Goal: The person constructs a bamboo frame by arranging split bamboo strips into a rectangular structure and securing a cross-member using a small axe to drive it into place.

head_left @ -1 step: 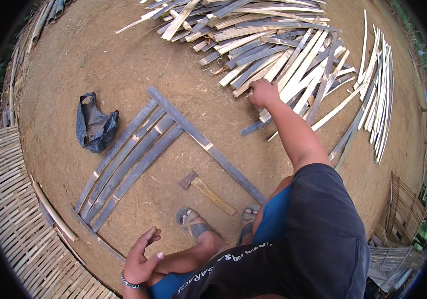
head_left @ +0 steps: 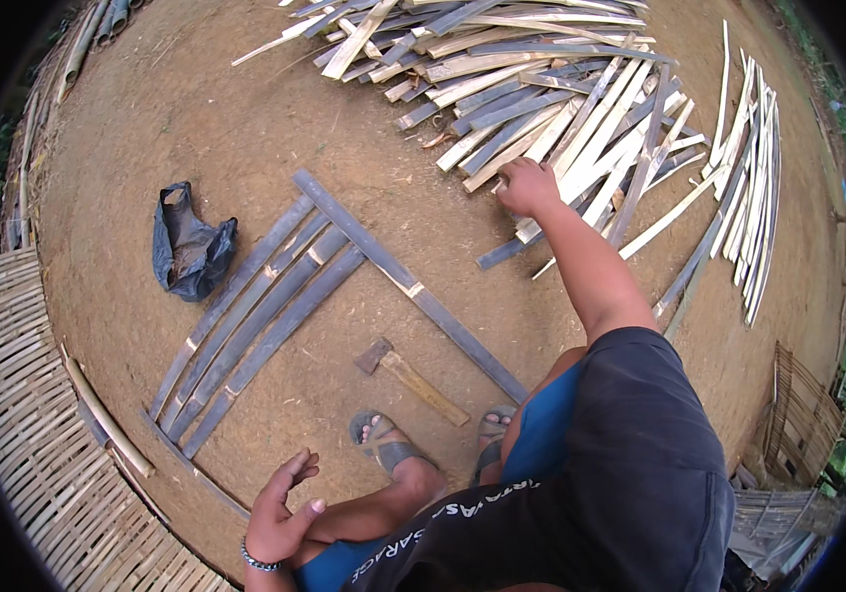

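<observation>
The right hand (head_left: 530, 187) reaches out to the upper middle of the frame and lies on the near edge of the slat pile (head_left: 541, 89), its fingers curled down over the end of one pale slat (head_left: 581, 178); whether it has truly closed on that slat or only presses on it, I cannot tell from this angle. The left hand (head_left: 280, 513) hangs low at the bottom left, open and empty, fingers spread, close to the knee.

On the dirt floor (head_left: 245, 118) at centre left lies a started frame (head_left: 265, 306): several grey slats side by side, running from lower left to upper right, with one long slat (head_left: 408, 286) laid across their upper ends and down toward the feet. A hatchet (head_left: 408, 375) rests just below that cross slat, near the sandals (head_left: 388, 444). A dark bag (head_left: 186, 252) sits to the left of the frame, apart from it.

The step in hand looks like picking the next slat from the pile. The next move calls for a firm grip and drawing the slat free of its neighbours, which overlap it.
</observation>
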`<state>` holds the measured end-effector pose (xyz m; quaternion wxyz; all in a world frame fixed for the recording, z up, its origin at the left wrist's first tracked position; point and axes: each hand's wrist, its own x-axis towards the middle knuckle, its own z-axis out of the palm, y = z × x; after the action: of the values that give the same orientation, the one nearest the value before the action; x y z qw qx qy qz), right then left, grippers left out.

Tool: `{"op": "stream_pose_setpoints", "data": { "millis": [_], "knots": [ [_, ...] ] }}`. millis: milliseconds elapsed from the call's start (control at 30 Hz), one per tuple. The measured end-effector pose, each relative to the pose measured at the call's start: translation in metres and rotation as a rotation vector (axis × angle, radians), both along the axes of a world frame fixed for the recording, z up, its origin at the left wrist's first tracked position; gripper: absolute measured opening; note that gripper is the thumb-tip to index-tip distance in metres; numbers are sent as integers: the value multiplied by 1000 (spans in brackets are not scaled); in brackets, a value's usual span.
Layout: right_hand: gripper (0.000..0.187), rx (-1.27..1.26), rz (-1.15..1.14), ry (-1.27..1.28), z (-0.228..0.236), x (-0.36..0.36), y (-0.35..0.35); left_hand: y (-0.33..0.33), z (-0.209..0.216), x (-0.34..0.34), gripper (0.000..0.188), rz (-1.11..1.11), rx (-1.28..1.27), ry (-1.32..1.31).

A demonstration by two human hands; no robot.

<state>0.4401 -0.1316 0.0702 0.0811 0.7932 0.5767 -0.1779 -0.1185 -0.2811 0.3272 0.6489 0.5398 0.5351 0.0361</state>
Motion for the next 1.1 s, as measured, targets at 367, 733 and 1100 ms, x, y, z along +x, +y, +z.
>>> {"op": "stream_pose_setpoints", "data": {
  "millis": [367, 733, 1100],
  "knots": [
    [54, 192, 160, -60, -8, -49, 49, -5, 3, 0, 74, -15, -3, 21],
    [28, 303, 318, -17, -19, -51, 54, -13, 3, -3, 73, 0, -3, 60],
    [14, 331, 447, 60, -2, -1, 12, -12, 0, -6, 71, 0, -4, 69]
  ]
}}
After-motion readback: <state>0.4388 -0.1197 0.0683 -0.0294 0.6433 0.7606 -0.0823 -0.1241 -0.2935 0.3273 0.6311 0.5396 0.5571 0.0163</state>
